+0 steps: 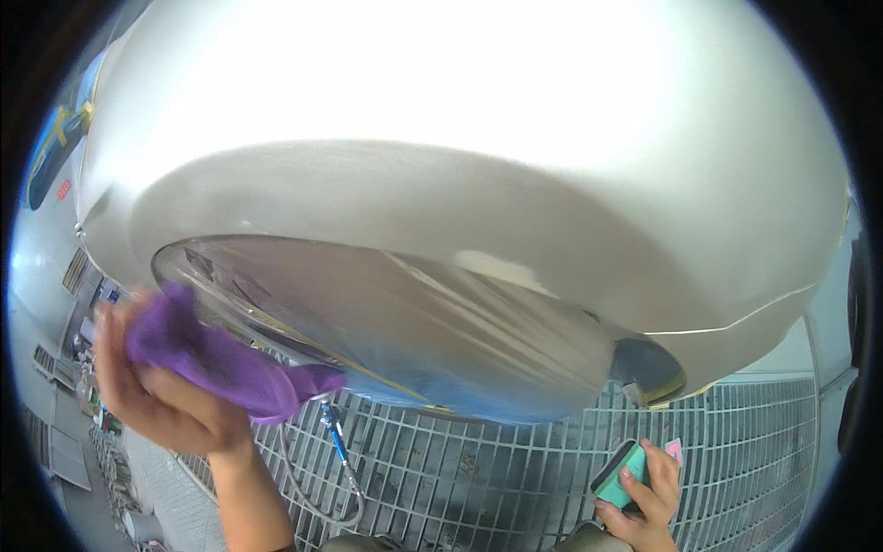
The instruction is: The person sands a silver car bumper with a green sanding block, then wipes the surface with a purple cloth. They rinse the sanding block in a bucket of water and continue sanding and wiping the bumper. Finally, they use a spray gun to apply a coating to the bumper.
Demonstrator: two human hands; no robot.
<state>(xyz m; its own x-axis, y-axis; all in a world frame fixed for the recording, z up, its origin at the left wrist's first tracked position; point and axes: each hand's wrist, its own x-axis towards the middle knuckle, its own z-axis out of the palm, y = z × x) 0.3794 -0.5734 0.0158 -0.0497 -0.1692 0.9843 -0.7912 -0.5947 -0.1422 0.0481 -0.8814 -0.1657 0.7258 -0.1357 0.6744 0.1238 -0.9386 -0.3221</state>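
A large glossy white car body panel [478,166] fills the upper picture, curving over a wheel arch covered with clear plastic sheeting [414,331]. My left hand [161,396] is raised at the lower left and grips a purple cloth [221,359], which lies against the plastic at the arch's left edge. Low at the right, my right hand [648,501] holds a small teal sanding block [621,474] with a dark edge, away from the panel and above the floor.
A metal grating floor [515,469] lies below. A blue air tool with a grey hose [336,451] hangs or lies near my left forearm. Yellow masking tape [667,391] edges the plastic at the right.
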